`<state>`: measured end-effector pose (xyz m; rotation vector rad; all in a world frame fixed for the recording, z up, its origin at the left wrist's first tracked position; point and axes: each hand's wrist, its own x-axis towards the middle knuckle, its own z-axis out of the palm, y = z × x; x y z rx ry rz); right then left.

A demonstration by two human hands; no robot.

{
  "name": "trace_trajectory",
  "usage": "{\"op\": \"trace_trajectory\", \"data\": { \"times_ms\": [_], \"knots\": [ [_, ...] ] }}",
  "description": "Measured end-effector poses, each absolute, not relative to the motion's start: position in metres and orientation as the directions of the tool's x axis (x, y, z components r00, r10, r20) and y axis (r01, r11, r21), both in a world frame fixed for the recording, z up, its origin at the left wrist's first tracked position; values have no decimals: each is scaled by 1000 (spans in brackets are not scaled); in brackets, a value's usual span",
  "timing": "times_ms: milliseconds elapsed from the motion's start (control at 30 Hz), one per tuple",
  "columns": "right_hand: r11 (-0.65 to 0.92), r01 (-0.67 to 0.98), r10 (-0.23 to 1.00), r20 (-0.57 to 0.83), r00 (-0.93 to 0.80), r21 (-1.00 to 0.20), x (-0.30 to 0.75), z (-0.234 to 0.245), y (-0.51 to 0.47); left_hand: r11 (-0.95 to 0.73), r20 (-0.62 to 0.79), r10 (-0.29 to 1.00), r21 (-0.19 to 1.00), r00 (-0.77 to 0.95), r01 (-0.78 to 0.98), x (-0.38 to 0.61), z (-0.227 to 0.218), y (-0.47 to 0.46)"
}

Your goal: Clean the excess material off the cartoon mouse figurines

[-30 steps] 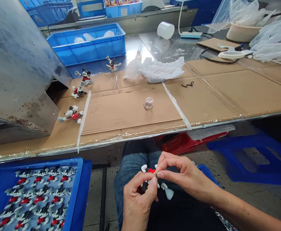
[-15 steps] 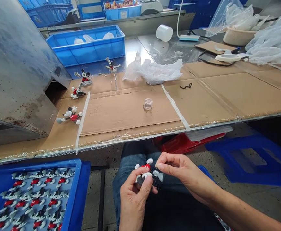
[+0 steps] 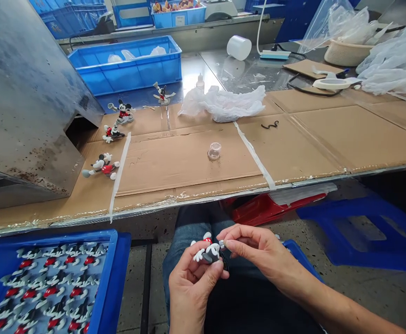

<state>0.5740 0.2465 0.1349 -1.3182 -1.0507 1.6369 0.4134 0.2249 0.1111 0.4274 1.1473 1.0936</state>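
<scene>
My left hand (image 3: 194, 283) is closed around a small mouse figurine (image 3: 211, 253) with dark ears, white gloves and red shorts, held above my lap. My right hand (image 3: 253, 247) meets it from the right, thumb and fingers pinched on a grey-and-white part at the figurine's side. The fingers cover most of that part. Several like figurines lie in rows in the blue tray (image 3: 114, 273) at lower left. A few more are on the cardboard at the left of the bench, one of them a figurine (image 3: 105, 168) near the front edge.
A cardboard-covered bench (image 3: 175, 162) spans the view ahead. On it are a small clear container (image 3: 215, 150), a crumpled plastic bag (image 3: 232, 105) and a black wire (image 3: 270, 125). A metal housing (image 3: 25, 102) rises at left; a blue stool (image 3: 359, 232) stands at right.
My right hand has moved slightly left and down onto the figurine's side. The figurine has turned in my left hand, so its head and white glove now show more.
</scene>
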Motion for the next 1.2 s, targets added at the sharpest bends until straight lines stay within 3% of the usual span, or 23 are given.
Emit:
{"op": "trace_trajectory", "data": {
  "times_ms": [233, 533, 833, 1200],
  "knots": [
    [-205, 130, 964, -223, -143, -970, 573, 138, 244, 501, -571, 821, 703, 19, -505, 414, 114, 222],
    [-186, 152, 961, -212, -176, -971, 569, 137, 243, 490, -568, 823, 703, 8, -515, 413, 116, 219],
    [-22, 233, 984, -63, -168, -972, 566, 136, 238, 437, -537, 839, 762, -89, -478, 418, 119, 215],
    [-204, 45, 961, -209, -181, -978, 563, 129, 241, 415, -531, 835, 780, -144, -468, 417, 118, 212]
  ]
}}
